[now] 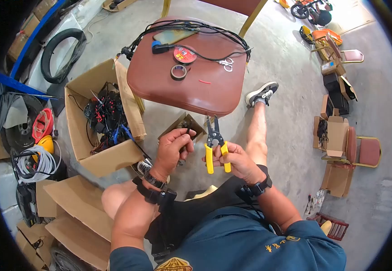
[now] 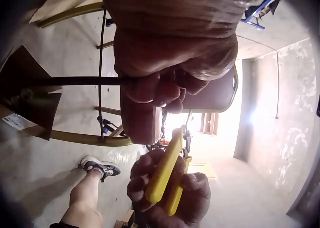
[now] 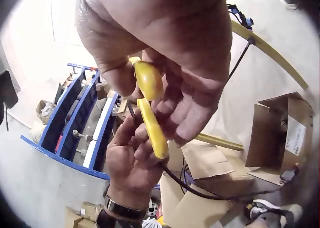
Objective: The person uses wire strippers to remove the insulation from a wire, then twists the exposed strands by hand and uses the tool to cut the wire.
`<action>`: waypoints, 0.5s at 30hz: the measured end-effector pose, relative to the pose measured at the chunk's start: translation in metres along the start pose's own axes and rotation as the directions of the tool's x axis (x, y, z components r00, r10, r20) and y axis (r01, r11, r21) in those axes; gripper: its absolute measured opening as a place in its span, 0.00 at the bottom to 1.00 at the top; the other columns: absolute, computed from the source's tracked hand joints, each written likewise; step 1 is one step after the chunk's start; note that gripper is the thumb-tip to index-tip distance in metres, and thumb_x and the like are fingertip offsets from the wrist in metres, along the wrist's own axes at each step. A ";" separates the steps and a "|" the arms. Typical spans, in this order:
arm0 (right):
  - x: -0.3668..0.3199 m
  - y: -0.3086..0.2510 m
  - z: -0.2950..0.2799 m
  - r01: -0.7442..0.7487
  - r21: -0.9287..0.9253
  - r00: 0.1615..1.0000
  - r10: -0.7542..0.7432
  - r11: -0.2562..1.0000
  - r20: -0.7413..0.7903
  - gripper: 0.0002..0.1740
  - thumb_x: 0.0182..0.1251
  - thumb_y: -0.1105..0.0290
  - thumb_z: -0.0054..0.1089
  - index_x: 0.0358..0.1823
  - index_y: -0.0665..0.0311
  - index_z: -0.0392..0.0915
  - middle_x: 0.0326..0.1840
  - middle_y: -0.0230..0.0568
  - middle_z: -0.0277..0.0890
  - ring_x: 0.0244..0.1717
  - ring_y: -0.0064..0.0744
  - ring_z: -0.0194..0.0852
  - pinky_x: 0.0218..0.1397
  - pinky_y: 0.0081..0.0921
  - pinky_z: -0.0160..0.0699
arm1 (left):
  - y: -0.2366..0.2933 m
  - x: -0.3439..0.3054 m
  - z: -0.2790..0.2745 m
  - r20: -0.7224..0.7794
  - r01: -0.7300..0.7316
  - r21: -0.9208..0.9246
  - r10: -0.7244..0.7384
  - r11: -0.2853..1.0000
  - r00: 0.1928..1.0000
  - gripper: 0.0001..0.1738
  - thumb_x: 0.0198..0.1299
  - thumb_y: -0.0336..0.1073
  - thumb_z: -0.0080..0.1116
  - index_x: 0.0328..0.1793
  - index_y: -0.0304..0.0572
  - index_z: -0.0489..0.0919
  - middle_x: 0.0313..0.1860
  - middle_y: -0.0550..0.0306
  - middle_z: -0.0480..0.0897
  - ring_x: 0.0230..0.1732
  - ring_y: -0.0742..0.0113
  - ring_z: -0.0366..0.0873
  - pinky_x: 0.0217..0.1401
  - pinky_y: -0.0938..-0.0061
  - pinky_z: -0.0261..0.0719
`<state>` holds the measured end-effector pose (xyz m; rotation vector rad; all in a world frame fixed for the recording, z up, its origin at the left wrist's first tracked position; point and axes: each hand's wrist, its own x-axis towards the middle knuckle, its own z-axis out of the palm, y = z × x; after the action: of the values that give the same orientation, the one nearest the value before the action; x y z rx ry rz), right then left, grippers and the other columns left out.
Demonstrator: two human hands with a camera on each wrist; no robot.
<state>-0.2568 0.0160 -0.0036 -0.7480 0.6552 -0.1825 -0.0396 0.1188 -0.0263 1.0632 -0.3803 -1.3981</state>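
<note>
In the head view my left hand is curled in front of the chair, with a black cable running out of its grip in the left wrist view. My right hand holds wire strippers by their yellow handles, dark jaws pointing away from me toward the seat edge. The handles stand apart. In the right wrist view the cable trails from the left hand toward a small cardboard box. The strippers are close beside the left hand, and the fingers hide the cable's end.
The brown chair seat bears a bundle of black cables, a tape roll, a red round disc and white-handled scissors. At left stands a large cardboard box full of wires; more chairs are at right.
</note>
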 end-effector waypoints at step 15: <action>-0.015 0.008 0.016 0.014 -0.051 1.000 -0.013 0.999 0.026 0.17 0.59 0.79 0.51 0.50 0.63 0.74 0.58 0.46 0.75 0.58 0.43 0.79 0.59 0.37 0.78 | -0.004 -0.014 0.006 -0.053 -0.151 0.052 0.154 0.987 0.987 0.13 0.70 0.34 0.57 0.54 0.34 0.81 0.27 0.61 0.80 0.19 0.81 0.69 0.20 0.84 0.66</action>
<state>-0.2598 0.0365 0.0071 -0.8031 0.6324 -0.1685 -0.0495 0.1306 -0.0217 1.0876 -0.4456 -1.2256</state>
